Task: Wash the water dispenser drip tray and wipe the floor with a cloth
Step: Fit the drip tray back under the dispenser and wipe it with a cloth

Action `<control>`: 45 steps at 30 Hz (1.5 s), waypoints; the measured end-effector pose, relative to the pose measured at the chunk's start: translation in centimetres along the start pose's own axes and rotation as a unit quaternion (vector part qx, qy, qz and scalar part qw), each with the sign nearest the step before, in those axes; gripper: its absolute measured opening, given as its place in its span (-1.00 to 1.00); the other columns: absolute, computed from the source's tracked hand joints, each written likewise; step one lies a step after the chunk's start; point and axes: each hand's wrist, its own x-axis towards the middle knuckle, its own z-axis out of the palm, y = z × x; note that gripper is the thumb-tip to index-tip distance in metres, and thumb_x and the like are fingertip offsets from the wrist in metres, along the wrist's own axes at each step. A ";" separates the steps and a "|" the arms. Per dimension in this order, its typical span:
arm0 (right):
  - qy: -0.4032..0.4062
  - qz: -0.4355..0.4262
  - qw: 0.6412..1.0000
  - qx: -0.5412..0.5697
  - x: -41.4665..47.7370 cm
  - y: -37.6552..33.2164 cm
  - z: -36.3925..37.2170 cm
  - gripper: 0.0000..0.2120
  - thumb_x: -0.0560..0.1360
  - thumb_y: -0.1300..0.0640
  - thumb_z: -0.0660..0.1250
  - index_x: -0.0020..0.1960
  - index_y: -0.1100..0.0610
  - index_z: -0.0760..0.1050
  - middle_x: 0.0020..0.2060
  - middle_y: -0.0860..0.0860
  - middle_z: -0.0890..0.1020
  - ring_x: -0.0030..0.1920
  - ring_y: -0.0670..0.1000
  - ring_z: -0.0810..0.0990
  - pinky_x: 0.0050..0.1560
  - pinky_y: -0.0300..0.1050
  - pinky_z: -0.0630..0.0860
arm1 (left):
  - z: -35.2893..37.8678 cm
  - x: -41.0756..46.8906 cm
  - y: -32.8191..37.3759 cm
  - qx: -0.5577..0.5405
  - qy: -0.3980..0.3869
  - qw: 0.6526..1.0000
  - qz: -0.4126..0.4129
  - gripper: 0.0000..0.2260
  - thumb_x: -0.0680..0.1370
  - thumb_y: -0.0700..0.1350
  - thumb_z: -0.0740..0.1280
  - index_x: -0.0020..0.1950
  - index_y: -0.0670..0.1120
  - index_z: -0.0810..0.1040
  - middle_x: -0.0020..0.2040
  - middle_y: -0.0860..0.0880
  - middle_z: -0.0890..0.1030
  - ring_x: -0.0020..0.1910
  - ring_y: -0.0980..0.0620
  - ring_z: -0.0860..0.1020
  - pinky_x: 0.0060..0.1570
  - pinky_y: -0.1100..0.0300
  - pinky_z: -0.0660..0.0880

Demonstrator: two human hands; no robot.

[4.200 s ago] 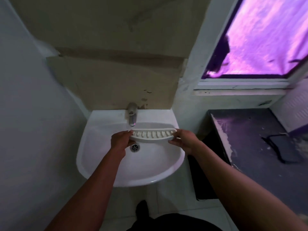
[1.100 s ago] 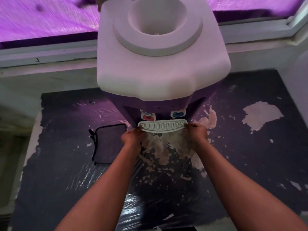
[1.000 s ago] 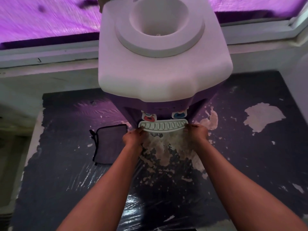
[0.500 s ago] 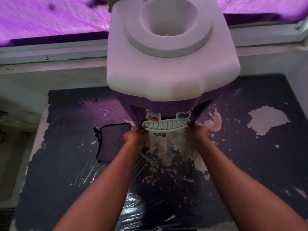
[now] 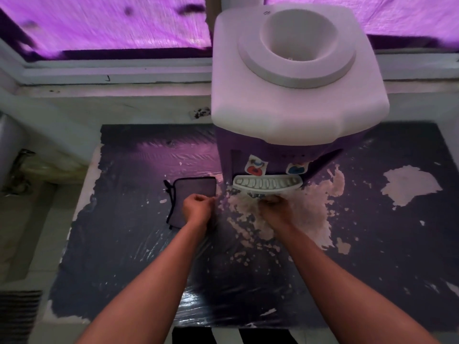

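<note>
White slotted plastic: drip tray (image 5: pixel 267 184), seated at base front of water dispenser (image 5: pixel 285 95), directly below two tap stickers, one red (image 5: pixel 255 167), one blue (image 5: pixel 296 168). Curved front edge facing viewer.

Dispenser: purple body, white top with round bottle well, standing at 1 o'clock on dark surface (image 5: pixel 124 244), against window ledge. Magenta-lit window (image 5: pixel 111 26) behind, spanning 10 to 2 o'clock.

Surface: dark film covering, glossy, peeled in pale patches; largest patch directly before tray, running toward 3 o'clock; separate pale island (image 5: pixel 409 184) farther right.

Grey cloth (image 5: pixel 192 194): flat, rectangular, dark-edged, with small loop at left corner; just left of dispenser base, at 9 o'clock from tray, well within reach.

Left hand (image 5: pixel 197 208): over cloth's near right corner, fingers (image 5: pixel 207 199) curled together, seemingly pinching cloth edge; actual grip on fabric not certain.

Right hand (image 5: pixel 274 211): just below tray's front edge, at 6 o'clock from it, knuckles up, fingers bent inward; contact with tray not determinable, apparently holding nothing.

Both forearms bare, entering from bottom edge. Slight motion blur throughout.
</note>
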 end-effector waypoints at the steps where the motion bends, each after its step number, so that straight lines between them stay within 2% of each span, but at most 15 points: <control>1: -0.007 -0.012 0.999 -0.035 -0.5 -0.5 1.0 -0.78 0.42 0.01 0.29 -0.08 0.09 0.64 -0.07 0.04 0.72 0.02 0.12 0.66 0.14 0.03 0.57 | -0.8 0.1 -0.3 0.075 0.018 0.997 0.011 -0.81 0.38 -0.10 0.52 -0.28 -0.05 0.52 -0.28 -0.06 0.60 -0.27 -0.04 0.53 -0.24 0.18 0.41; 4: -0.028 -0.061 0.989 -0.129 -2.1 -1.8 3.4 -0.78 0.50 0.02 0.32 0.04 0.09 0.65 0.04 0.10 0.70 0.11 0.15 0.63 0.16 -0.05 0.52 | -2.9 -0.1 -2.2 0.235 0.044 0.966 0.098 -0.77 0.37 -0.01 0.52 -0.12 -0.06 0.54 -0.09 -0.04 0.55 -0.14 -0.06 0.52 -0.14 0.17 0.39; 6: -0.036 -0.102 0.985 -0.132 -3.2 -2.6 5.0 -0.85 0.49 0.07 0.36 -0.02 0.10 0.65 -0.03 0.06 0.71 0.04 0.10 0.65 0.07 -0.10 0.53 | -3.9 0.1 -3.4 0.270 0.017 0.950 0.153 -0.72 0.37 -0.01 0.52 -0.06 -0.07 0.51 -0.03 -0.06 0.48 -0.12 -0.08 0.50 -0.11 0.13 0.41; 8: -0.052 -0.126 0.984 -0.113 -4.1 -3.2 7.0 -0.90 0.48 0.12 0.40 -0.04 0.11 0.65 -0.06 0.03 0.72 0.00 0.05 0.66 0.08 -0.11 0.54 | -4.6 0.6 -4.2 0.296 -0.013 0.934 0.198 -0.71 0.38 0.00 0.52 -0.11 -0.07 0.46 -0.05 -0.07 0.46 -0.14 -0.10 0.49 -0.15 0.12 0.39; 12: -0.064 -0.076 0.988 -0.117 -5.0 -4.7 10.7 -0.77 0.49 0.13 0.41 0.07 0.25 0.62 -0.03 0.14 0.70 0.05 0.12 0.64 0.10 -0.11 0.50 | -5.9 1.7 -4.2 0.340 -0.074 0.903 0.254 -0.76 0.40 -0.02 0.48 -0.20 -0.06 0.42 -0.11 -0.10 0.49 -0.11 -0.16 0.51 -0.15 0.07 0.38; 16: 0.003 -0.021 0.992 -0.126 -5.6 -5.8 13.5 -0.73 0.46 -0.02 0.41 -0.17 0.21 0.61 -0.10 0.19 0.71 0.01 0.19 0.66 0.00 -0.05 0.51 | -7.1 2.5 -4.7 0.339 -0.128 0.887 0.285 -0.80 0.39 -0.06 0.46 -0.18 -0.07 0.46 -0.16 -0.04 0.45 -0.10 -0.14 0.52 -0.15 0.06 0.38; 18: 0.017 0.005 0.990 -0.139 -5.8 -6.3 14.4 -0.62 0.45 -0.10 0.41 -0.16 0.25 0.64 -0.12 0.19 0.71 -0.03 0.18 0.67 -0.08 -0.08 0.48 | -7.6 2.9 -5.2 0.330 -0.150 0.882 0.301 -0.82 0.40 -0.07 0.45 -0.15 -0.10 0.48 -0.15 -0.05 0.47 -0.11 -0.12 0.51 -0.17 0.08 0.35; 22: -0.001 0.038 0.996 -0.080 -6.4 -6.6 15.6 -0.65 0.42 -0.03 0.47 -0.39 0.14 0.45 -0.26 0.16 0.68 -0.28 0.06 0.59 -0.24 -0.11 0.40 | -8.3 3.5 -5.6 0.264 -0.188 0.902 0.286 -0.87 0.48 -0.13 0.37 -0.07 -0.12 0.45 -0.14 -0.12 0.59 -0.12 -0.17 0.55 -0.18 0.05 0.41; 26: 0.008 0.012 1.000 -0.025 -7.3 -6.4 15.3 -0.82 0.42 0.06 0.40 -0.29 0.12 0.50 -0.21 0.13 0.66 -0.16 0.06 0.58 -0.13 -0.05 0.46 | -8.3 3.4 -4.7 0.248 -0.219 0.908 0.258 -0.89 0.59 -0.09 0.25 -0.11 -0.08 0.39 -0.17 -0.14 0.58 -0.13 -0.18 0.55 -0.14 -0.02 0.43; 30: 0.036 0.002 0.998 0.051 -7.9 -5.5 12.6 -0.88 0.43 0.07 0.38 -0.23 0.11 0.54 -0.23 0.05 0.64 -0.17 0.03 0.57 -0.06 0.00 0.50 | -6.3 1.6 -3.1 0.212 -0.263 0.909 0.246 -0.80 0.61 -0.07 0.24 -0.20 -0.05 0.42 -0.30 -0.02 0.51 -0.23 -0.08 0.51 -0.23 0.06 0.36; 34: 0.101 0.024 0.991 0.078 -7.8 -4.1 7.7 -0.62 0.35 -0.09 0.35 -0.05 0.21 0.60 -0.07 0.17 0.69 -0.03 0.16 0.63 0.00 0.04 0.53 | -2.5 -1.5 -1.3 0.211 -0.290 0.894 0.269 -0.82 0.57 -0.09 0.32 -0.22 -0.07 0.46 -0.30 -0.05 0.55 -0.28 -0.04 0.50 -0.27 0.11 0.37; 36: 0.148 0.028 0.982 0.112 -7.6 -3.4 4.9 -0.74 0.43 0.03 0.40 -0.04 0.23 0.61 -0.07 0.18 0.68 -0.02 0.17 0.64 -0.09 -0.03 0.50 | -0.7 -2.5 -0.3 0.214 -0.277 0.891 0.290 -0.87 0.52 -0.10 0.35 -0.19 -0.10 0.49 -0.22 -0.12 0.59 -0.22 -0.12 0.56 -0.22 0.04 0.46; 38: 0.179 0.045 0.971 0.155 -7.4 -2.6 2.0 -0.77 0.47 0.12 0.41 0.06 0.25 0.62 -0.09 0.12 0.66 -0.03 0.10 0.62 -0.13 -0.16 0.40 | 0.5 -3.2 0.5 0.233 -0.262 0.881 0.319 -0.90 0.51 -0.12 0.34 -0.01 -0.09 0.55 0.02 -0.13 0.58 -0.03 -0.14 0.58 -0.05 0.06 0.51; 40: 0.206 0.043 0.962 0.172 -7.3 -2.2 -0.3 -0.74 0.49 0.13 0.38 0.14 0.22 0.60 -0.07 0.08 0.63 -0.01 0.07 0.59 -0.07 -0.17 0.40 | 1.1 -3.5 1.0 0.276 -0.243 0.857 0.361 -0.73 0.49 -0.17 0.32 0.18 -0.17 0.53 0.23 -0.16 0.49 0.14 -0.15 0.52 0.08 0.07 0.47; 45: 0.304 -0.086 0.946 0.078 -6.4 -1.2 -1.9 -0.80 0.45 0.07 0.38 0.05 0.08 0.57 -0.02 0.01 0.66 -0.01 0.08 0.61 -0.06 -0.07 0.48 | 2.3 -3.7 1.1 0.369 -0.181 0.785 0.464 -0.50 0.46 -0.19 0.35 0.39 -0.24 0.40 0.40 -0.26 0.37 0.34 -0.28 0.38 0.22 -0.05 0.42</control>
